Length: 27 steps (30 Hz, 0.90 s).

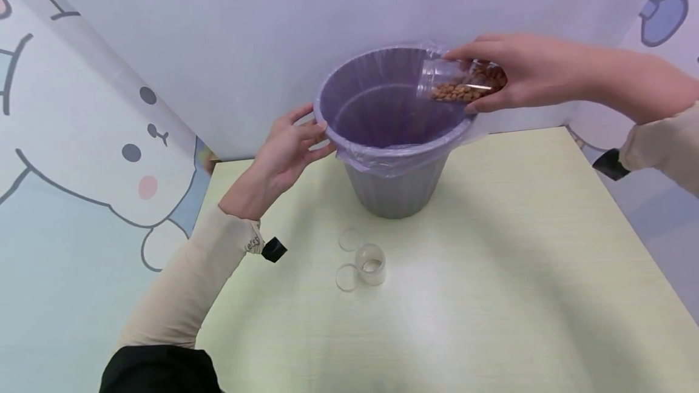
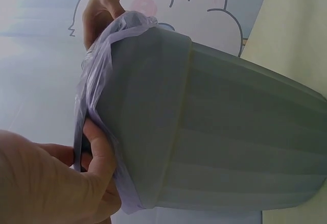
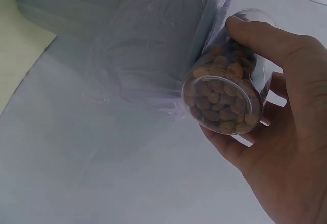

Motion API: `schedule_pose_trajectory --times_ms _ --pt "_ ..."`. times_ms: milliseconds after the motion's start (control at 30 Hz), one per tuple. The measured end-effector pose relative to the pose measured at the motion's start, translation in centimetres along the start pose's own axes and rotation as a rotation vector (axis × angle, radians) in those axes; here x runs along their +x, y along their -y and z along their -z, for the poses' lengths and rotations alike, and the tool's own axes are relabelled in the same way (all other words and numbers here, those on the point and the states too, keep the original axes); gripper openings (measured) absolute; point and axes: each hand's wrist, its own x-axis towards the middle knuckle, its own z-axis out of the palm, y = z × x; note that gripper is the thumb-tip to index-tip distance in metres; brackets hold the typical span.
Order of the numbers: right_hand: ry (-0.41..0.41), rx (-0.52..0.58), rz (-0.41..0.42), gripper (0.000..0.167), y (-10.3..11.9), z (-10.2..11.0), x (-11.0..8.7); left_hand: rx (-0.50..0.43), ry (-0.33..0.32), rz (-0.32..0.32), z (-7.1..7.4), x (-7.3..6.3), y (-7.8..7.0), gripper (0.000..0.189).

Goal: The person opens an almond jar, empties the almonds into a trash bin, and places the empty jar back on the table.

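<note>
A grey trash can (image 1: 395, 190) lined with a thin purple bag (image 1: 377, 165) stands upright at the back of the table. My left hand (image 1: 289, 149) pinches its rim on the left side; the left wrist view shows thumb and fingers (image 2: 99, 155) on either side of the rim and liner. Over the can's right rim, my right hand (image 1: 526, 71) grips a clear plastic jar (image 1: 437, 71) tilted almost flat, its mouth pointing into the can. Brown almond-like nuts (image 3: 219, 101) fill its bottom end and lie along its lower side. The can's floor is hidden.
In front of the can stands a small clear cup (image 1: 371, 265), with two thin clear rings or lids (image 1: 346, 278) lying beside it. A pale wall (image 1: 218, 47) rises behind the light wooden table (image 1: 491, 259), and cartoon-patterned walls (image 1: 82, 138) flank it.
</note>
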Motion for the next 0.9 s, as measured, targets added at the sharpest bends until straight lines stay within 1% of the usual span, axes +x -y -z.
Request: schedule_pose_trajectory --times_ms 267,467,700,900 --pt "0.055 -0.050 -0.004 0.084 -0.2 0.4 0.3 0.009 0.014 -0.007 -0.1 0.0 0.1 0.060" --pt "0.070 -0.068 0.000 0.084 -0.5 0.6 0.4 0.018 0.012 -0.015 -0.1 0.1 0.3 0.058" --pt "0.093 -0.084 -0.005 0.084 -0.8 0.8 0.5 0.012 0.016 -0.016 -0.2 0.0 0.1 0.058" --pt "0.168 -0.128 -0.042 0.085 -0.8 1.2 1.0 0.020 0.015 -0.012 -0.2 0.0 0.1 0.060"
